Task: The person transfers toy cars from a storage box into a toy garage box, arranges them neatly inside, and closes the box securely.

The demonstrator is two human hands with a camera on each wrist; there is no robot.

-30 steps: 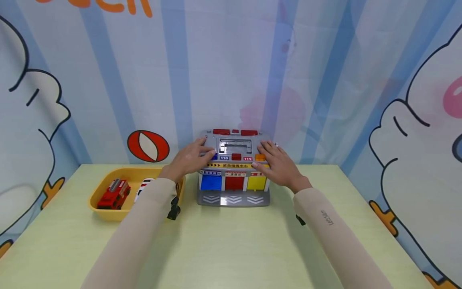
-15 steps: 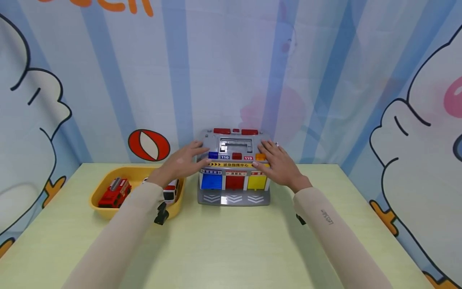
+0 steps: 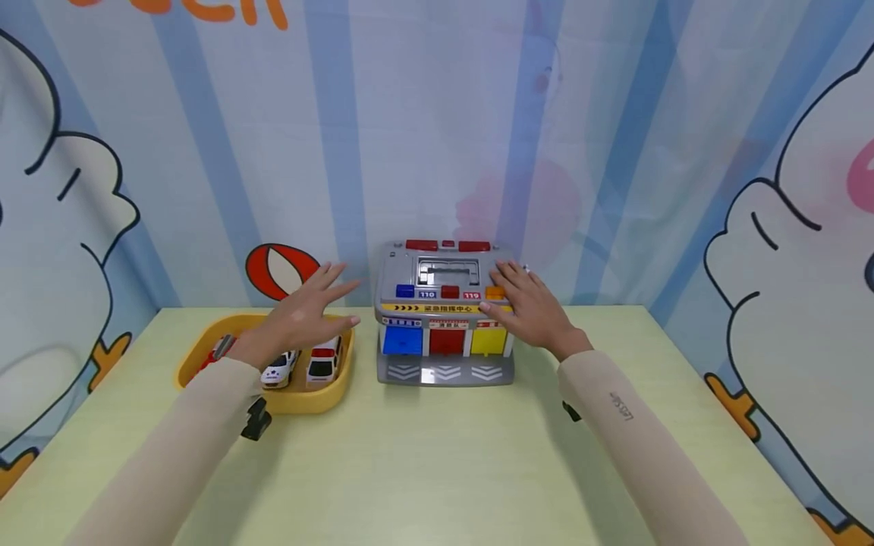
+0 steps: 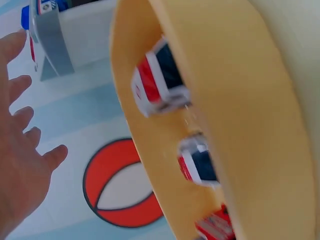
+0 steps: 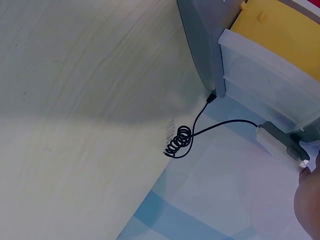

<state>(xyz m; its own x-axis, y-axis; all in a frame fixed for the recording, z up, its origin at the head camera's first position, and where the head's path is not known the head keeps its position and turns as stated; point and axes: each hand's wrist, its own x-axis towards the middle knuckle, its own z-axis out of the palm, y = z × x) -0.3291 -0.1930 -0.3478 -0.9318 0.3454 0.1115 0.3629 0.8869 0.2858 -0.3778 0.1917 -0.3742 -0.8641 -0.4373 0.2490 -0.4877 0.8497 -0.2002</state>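
A grey toy rescue station with blue, red and yellow garage doors stands upright at the back middle of the table. My right hand rests on the right side of its roof, fingers extended near the orange button. In the head view my left hand is spread, holding nothing, over a yellow tray left of the station. Inside the tray are a red-and-white toy ambulance, a white toy police car and a red toy fire truck, partly hidden by my left arm.
A toy handset hangs at the station's right side on a coiled black cord. Close behind the pale green table hangs a printed curtain with blue stripes. It also runs along both sides.
My left hand has left the station's roof and moved left over the tray, its fingers spreading. The toy cars at the tray's right end have come into sight. My right hand has stayed in place.
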